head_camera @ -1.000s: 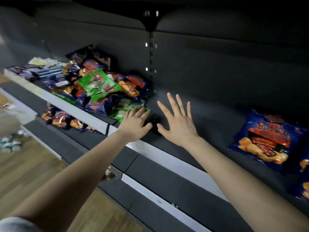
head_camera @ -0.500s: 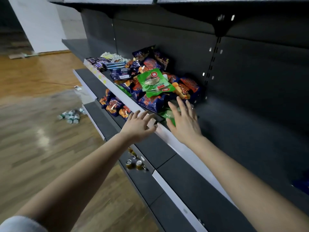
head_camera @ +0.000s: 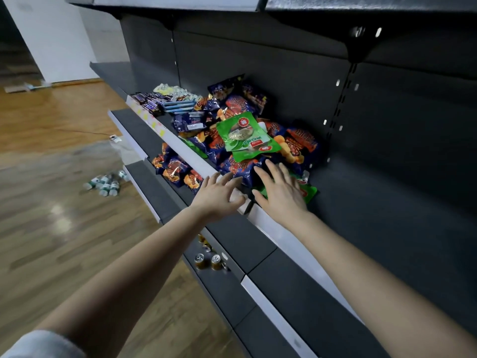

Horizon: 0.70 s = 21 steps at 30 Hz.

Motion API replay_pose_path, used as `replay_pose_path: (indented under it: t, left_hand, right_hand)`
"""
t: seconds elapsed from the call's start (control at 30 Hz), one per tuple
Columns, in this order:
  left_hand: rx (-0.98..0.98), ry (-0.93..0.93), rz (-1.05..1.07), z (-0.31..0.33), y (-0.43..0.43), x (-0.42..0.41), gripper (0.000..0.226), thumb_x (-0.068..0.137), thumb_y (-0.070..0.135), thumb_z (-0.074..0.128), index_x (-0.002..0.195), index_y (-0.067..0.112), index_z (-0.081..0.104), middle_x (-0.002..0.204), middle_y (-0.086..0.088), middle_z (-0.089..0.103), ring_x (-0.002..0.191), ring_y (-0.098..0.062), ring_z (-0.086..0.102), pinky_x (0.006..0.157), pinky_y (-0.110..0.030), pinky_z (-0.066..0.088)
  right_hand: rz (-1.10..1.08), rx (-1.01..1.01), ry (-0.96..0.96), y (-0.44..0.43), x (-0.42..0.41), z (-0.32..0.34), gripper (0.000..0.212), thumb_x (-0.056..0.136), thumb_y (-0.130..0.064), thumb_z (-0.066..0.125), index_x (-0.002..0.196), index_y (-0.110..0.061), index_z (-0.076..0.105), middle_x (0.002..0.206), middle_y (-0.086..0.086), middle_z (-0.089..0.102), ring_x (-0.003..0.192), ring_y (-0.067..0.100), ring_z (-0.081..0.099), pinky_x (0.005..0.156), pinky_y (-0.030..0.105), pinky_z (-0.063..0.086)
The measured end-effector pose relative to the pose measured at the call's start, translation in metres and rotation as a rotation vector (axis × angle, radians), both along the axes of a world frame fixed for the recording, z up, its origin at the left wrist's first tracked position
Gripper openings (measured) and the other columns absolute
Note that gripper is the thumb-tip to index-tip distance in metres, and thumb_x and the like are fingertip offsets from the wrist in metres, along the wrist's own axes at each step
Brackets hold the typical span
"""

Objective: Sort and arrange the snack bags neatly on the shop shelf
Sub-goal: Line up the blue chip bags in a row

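Fingers (head_camera: 274,174) on both hands are lying straight and spread, holding nothing. The right hand (head_camera: 281,196) is hovering over or resting on a small green bag (head_camera: 308,193) at the near end of the pile; I cannot tell which. The left hand (head_camera: 219,196) is sitting over the white front strip (head_camera: 191,157) of the shelf (head_camera: 387,208).

The person is probably reaching in to pull one bag out. Doing it well is going to mean slipping fingertips under the bag's free edge and lifting it clear, with the left hand bracing the blue bags (head_camera: 238,167) so nothing is sliding over the strip.

Most of that small bag is hiding under the palm, so its long axis is not showing; only a corner is poking out to the right. A bigger green bag (head_camera: 245,135) is lying flat on top of the pile, its long axis slanting from the back wall toward the strip.
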<state>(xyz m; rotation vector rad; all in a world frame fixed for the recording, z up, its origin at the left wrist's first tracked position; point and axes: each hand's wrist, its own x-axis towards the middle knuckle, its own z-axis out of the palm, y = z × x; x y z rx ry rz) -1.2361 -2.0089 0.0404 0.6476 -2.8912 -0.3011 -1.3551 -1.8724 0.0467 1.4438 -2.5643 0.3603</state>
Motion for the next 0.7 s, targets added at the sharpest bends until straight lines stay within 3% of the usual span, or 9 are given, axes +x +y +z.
replay_pose_path:
  t: [0.3,0.4,0.57,0.7]
  left_hand:
    - [-0.025,0.029,-0.042,0.006,-0.032,-0.013,0.058,0.092,0.055,0.035,0.144,0.033,0.027,0.155,0.004,0.024,0.144,-0.029,0.012,0.115,-0.045,0.009]
    - [-0.021,0.024,-0.066,0.005,-0.041,-0.017,0.058,0.092,0.056,0.035,0.145,0.035,0.026,0.155,0.004,0.025,0.143,-0.029,0.013,0.114,-0.044,0.010]
    - [-0.002,0.034,-0.085,0.002,-0.057,-0.020,0.057,0.092,0.054,0.036,0.145,0.035,0.025,0.155,0.004,0.024,0.143,-0.029,0.014,0.114,-0.044,0.011]
    - [-0.004,0.042,-0.117,-0.001,-0.061,-0.023,0.058,0.092,0.053,0.038,0.145,0.031,0.027,0.156,0.005,0.022,0.143,-0.028,0.014,0.115,-0.044,0.012]
  right_hand:
    - [-0.034,0.020,0.009,-0.036,-0.013,0.000,0.058,0.090,-0.051,0.048,0.139,-0.025,0.030,0.157,0.004,0.012,0.144,0.030,0.003,0.112,0.056,0.014]
    - [-0.090,0.024,0.015,-0.047,-0.013,0.000,0.062,0.087,-0.054,0.053,0.136,-0.023,0.030,0.154,0.007,0.017,0.143,0.035,0.006,0.110,0.056,0.019]
    - [-0.127,0.067,0.009,-0.057,-0.015,-0.005,0.062,0.088,-0.049,0.052,0.141,-0.035,0.024,0.150,0.007,0.017,0.139,0.042,0.006,0.106,0.057,0.026]
    - [-0.155,0.060,0.036,-0.057,-0.016,-0.007,0.054,0.088,-0.050,0.051,0.137,-0.036,0.034,0.142,0.009,0.026,0.129,0.039,0.022,0.097,0.050,0.036]
